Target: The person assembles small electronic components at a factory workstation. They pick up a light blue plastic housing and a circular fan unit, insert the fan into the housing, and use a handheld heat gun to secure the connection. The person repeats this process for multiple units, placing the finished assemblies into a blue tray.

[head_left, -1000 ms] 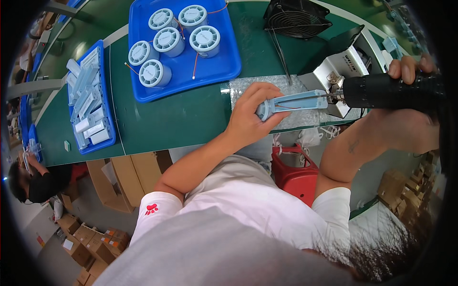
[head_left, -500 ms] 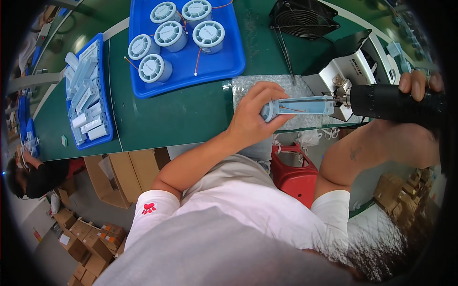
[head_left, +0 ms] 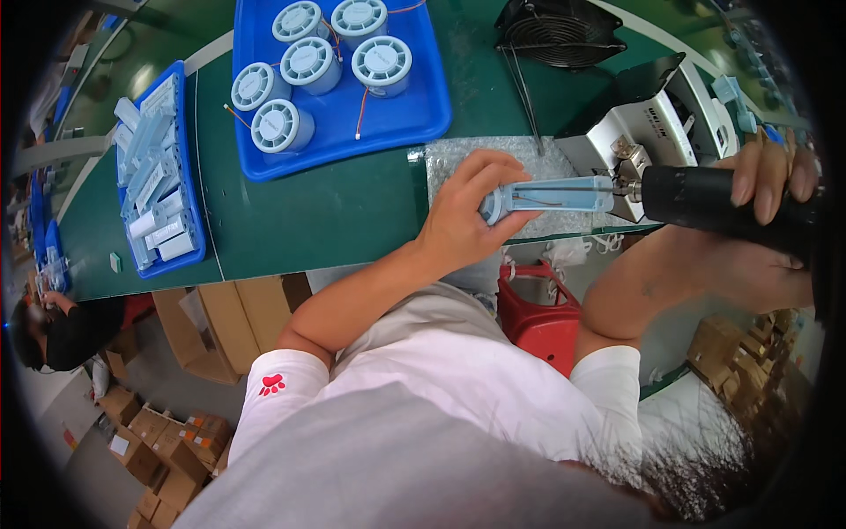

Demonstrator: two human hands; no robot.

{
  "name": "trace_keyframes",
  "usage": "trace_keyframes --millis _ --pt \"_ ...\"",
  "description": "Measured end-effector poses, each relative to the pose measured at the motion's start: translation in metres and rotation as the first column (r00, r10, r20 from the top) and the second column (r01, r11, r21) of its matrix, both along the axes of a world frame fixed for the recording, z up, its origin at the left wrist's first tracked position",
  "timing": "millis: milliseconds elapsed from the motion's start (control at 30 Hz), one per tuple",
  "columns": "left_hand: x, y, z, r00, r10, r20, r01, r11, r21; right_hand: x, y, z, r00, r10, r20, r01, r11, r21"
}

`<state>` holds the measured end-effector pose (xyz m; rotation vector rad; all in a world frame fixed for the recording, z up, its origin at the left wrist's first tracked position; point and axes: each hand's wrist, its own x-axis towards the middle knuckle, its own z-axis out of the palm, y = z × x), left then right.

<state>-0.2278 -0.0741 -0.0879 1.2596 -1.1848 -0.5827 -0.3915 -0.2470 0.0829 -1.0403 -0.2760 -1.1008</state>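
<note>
My left hand (head_left: 460, 216) is closed round the rounded end of a light blue plastic handle housing (head_left: 577, 203), held sideways over the table's front edge. The housing's long side is open, and a thin brown-red wire lies inside. In my right hand (head_left: 765, 181) is a black electric screwdriver (head_left: 692, 189), lying nearly level and pointing left. Its long thin bit (head_left: 564, 188) runs through the far end of the housing and along its inside toward my left hand. The bit's tip and any screw are hidden.
Several round light blue fan units (head_left: 310, 63) with wires stand on a blue tray (head_left: 388, 132). A narrower blue tray (head_left: 196, 234) holds loose blue plastic parts. Bubble wrap (head_left: 538, 163), a silver-white machine (head_left: 656, 128) and a black fan (head_left: 564, 35) lie nearby. Below is a red stool (head_left: 542, 331).
The screwdriver has shifted slightly left, and my right hand's fingers have moved a little left along it. My left hand keeps its hold on the housing.
</note>
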Motion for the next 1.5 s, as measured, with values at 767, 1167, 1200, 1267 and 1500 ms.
trace_keyframes --millis 767,1167,1200,1267,1500 --pt "-0.002 -0.002 -0.003 1.0 0.022 0.023 -0.022 0.999 0.03 0.035 0.001 0.043 0.294 -0.946 0.136 0.814 0.173 -0.555" --pt "0.0 -0.002 -0.005 1.0 0.007 0.015 -0.007 0.999 -0.039 -0.025 0.029 0.045 0.805 -0.557 -0.206 0.558 0.828 -0.057" --pt "0.001 0.0 -0.005 1.0 0.014 0.013 -0.014 0.999 -0.037 -0.02 0.027 0.041 0.772 -0.596 -0.222 0.594 0.8 -0.081" --pt "0.001 -0.001 -0.004 1.0 0.01 0.006 -0.01 0.999 -0.038 -0.01 0.019 0.038 0.695 -0.68 -0.234 0.666 0.731 -0.147" --pt "-0.002 0.001 -0.002 0.999 0.023 -0.03 -0.022 1.0 0.014 0.007 0.009 0.026 0.552 -0.789 -0.271 0.738 0.613 -0.282"
